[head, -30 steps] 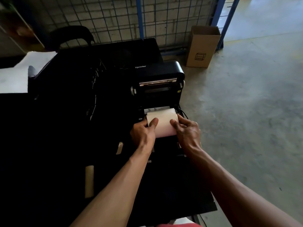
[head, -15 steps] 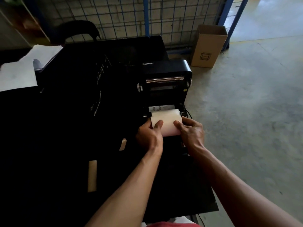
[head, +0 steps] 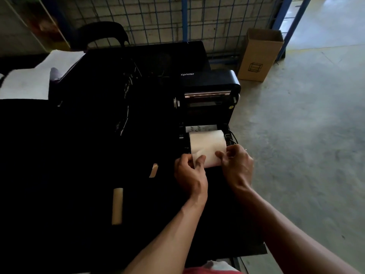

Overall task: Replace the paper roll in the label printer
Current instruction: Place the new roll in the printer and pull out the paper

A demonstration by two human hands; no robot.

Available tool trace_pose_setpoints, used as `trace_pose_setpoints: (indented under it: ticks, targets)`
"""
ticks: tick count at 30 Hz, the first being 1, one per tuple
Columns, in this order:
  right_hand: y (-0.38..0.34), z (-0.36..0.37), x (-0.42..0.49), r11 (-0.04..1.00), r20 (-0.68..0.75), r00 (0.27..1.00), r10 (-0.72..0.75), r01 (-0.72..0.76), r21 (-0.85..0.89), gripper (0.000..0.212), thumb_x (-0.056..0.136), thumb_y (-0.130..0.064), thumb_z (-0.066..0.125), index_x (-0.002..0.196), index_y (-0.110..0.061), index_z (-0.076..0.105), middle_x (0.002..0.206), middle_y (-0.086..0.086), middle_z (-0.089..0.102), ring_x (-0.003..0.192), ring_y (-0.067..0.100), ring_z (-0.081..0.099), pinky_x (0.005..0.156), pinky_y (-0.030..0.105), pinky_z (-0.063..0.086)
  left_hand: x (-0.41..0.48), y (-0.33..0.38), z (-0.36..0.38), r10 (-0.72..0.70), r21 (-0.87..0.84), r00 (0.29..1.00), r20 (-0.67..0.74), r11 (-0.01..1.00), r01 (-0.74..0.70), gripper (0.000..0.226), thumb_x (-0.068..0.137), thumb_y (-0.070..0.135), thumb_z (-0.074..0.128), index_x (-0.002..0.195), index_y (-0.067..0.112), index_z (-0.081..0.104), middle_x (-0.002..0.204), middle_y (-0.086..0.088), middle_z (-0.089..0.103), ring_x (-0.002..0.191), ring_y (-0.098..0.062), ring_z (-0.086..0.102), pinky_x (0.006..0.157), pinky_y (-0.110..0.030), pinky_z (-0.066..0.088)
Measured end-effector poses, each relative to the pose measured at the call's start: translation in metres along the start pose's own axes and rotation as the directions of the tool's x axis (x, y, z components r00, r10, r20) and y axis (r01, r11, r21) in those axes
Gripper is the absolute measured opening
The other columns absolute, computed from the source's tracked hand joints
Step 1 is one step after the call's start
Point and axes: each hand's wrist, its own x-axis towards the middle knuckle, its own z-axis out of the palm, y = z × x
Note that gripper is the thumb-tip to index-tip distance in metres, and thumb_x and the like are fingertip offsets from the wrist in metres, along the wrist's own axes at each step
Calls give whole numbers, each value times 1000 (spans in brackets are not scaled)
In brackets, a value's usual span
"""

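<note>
A black label printer (head: 209,95) stands on the dark table with its lid raised and its paper bay open toward me. A white paper roll (head: 207,144) lies across the bay, between the side guides. My left hand (head: 190,175) pinches the roll's loose front edge at its left corner, thumb on top. My right hand (head: 236,165) grips the roll's right front side, fingers curled over the paper. The bay floor under the roll is hidden.
An empty brown cardboard core (head: 117,205) lies on the table (head: 59,175) to the left, with a smaller brown piece (head: 153,170) nearer my left hand. A cardboard box (head: 259,56) stands on the concrete floor by the wire fence (head: 167,18). White sheets (head: 29,80) lie at far left.
Both hands have stayed on the roll. The loose front edge of the paper is now lifted and wrinkled under my left thumb. My right fingers have shifted over the paper.
</note>
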Motion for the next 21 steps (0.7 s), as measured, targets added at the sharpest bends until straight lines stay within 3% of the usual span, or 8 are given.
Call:
trace_pose_setpoints:
  ticks: [2,4,6,8,11,14,18,21]
  targets:
    - [8,-3,-1,997,4,997,-75,75,-24,25,84,-15,77,104,-7,66,98,11,71,85,22,62,63,20,41,0,-8,-5,122,74,990,73,989,-127,22,80,28,80,91,13,68,99,5,53,88,-15,60,80,-39,57]
    - [15,-7,-3,989,53,989,-139,141,-34,31,82,-11,78,110,-10,63,92,9,72,84,28,69,69,32,52,4,-15,-15,251,142,954,166,951,-275,18,79,24,81,89,14,68,100,6,52,87,-14,59,77,-35,58]
    - [19,-13,-7,975,165,964,-207,217,-42,48,83,-7,77,125,-13,57,94,6,69,82,28,69,73,40,56,12,-22,-28,397,198,872,286,866,-459,13,81,19,79,85,17,67,93,4,57,81,-15,60,70,-31,56]
    - [23,-21,-12,938,280,909,-309,339,-65,55,84,-4,74,134,-16,55,104,3,58,82,24,63,73,39,56,19,-27,-40,514,228,744,427,735,-639,13,82,12,77,85,17,65,86,2,62,77,-16,62,65,-28,53]
    - [28,-30,-15,770,409,755,-514,616,-170,32,79,3,70,107,-12,70,103,6,51,79,27,59,63,31,50,23,-32,-49,599,266,561,572,512,-817,21,74,-2,73,83,15,66,80,0,65,74,-23,64,60,-32,54]
    - [31,-30,-17,632,497,648,-577,739,-231,28,67,9,75,91,-5,72,97,16,64,77,36,64,63,36,53,18,-34,-53,615,296,456,644,349,-889,12,74,12,61,83,15,68,82,-3,67,76,-26,65,68,-37,55]
    - [37,-24,-25,518,543,588,-599,802,-296,17,69,-6,72,86,-6,71,90,11,67,82,32,64,79,41,58,13,-36,-52,591,338,433,681,271,-901,30,82,33,50,90,13,72,91,-5,69,83,-26,66,87,-40,52]
    - [40,-22,-26,518,545,618,-566,782,-348,23,70,-8,76,92,-5,74,90,11,69,85,33,64,84,41,57,16,-37,-48,519,413,494,698,272,-869,42,83,43,48,99,14,74,100,-3,70,90,-24,69,95,-45,49]
